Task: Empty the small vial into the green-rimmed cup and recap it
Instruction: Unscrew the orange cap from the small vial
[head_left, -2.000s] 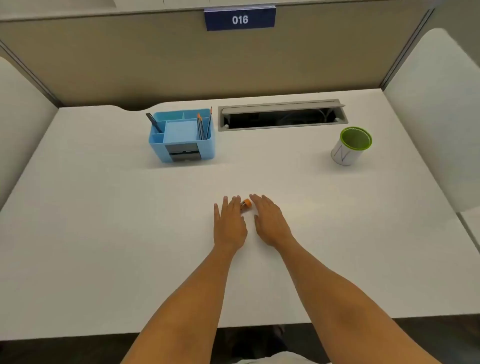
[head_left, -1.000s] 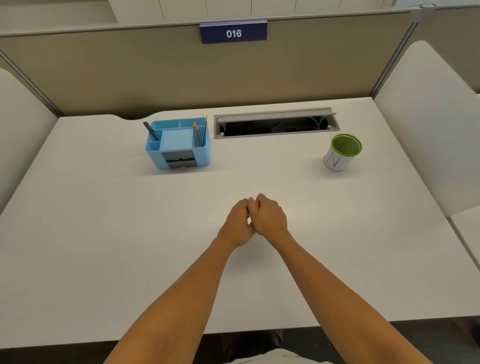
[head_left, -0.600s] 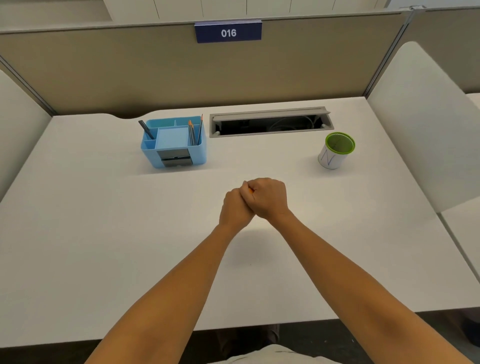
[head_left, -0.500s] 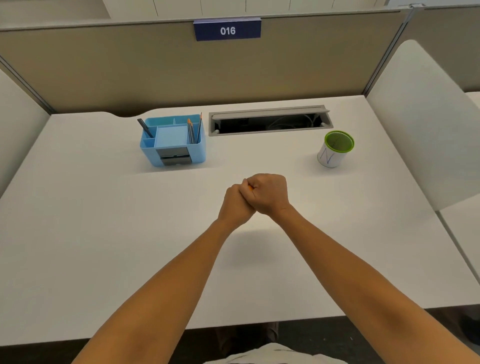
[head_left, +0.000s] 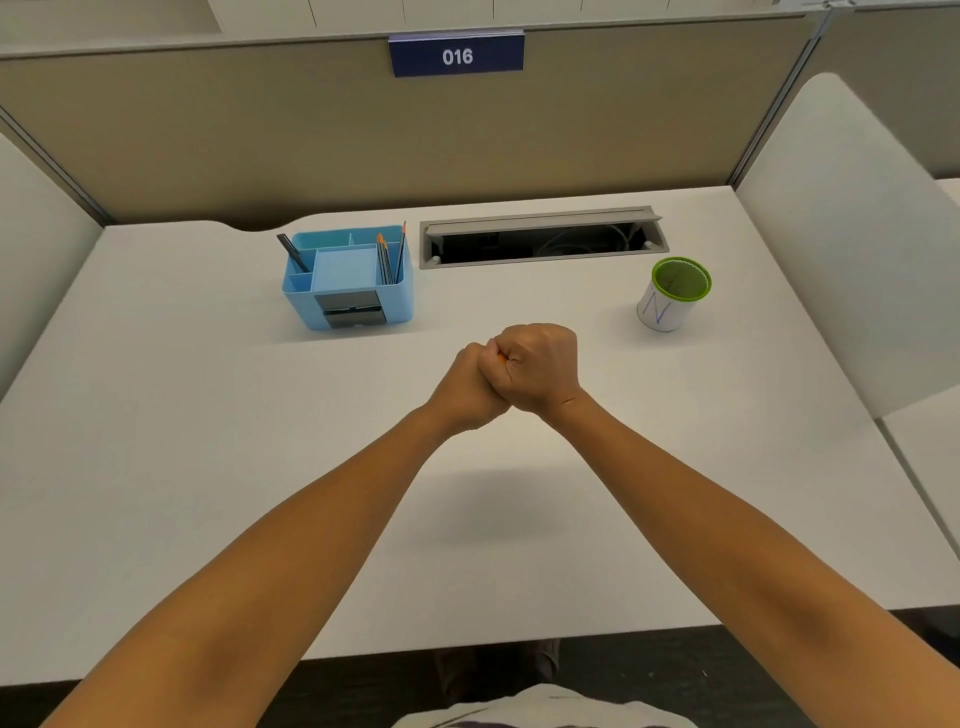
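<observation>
My left hand (head_left: 467, 387) and my right hand (head_left: 537, 366) are pressed together above the middle of the white desk (head_left: 208, 415), both curled into fists around the small vial (head_left: 502, 358). Only a sliver of its orange cap shows between the fingers; the rest is hidden. The green-rimmed cup (head_left: 674, 293), white with a blue scribble on its side, stands upright at the back right, well apart from my hands.
A blue desk organiser (head_left: 348, 280) with pens and pencils sits at the back left. An open grey cable slot (head_left: 540, 241) lies behind the hands. Beige partition walls enclose the back, and white side panels rise at left and right.
Two seconds ago my hands lay flat beside the vial on the desk. They closed on it together and lifted it a little toward the back.
</observation>
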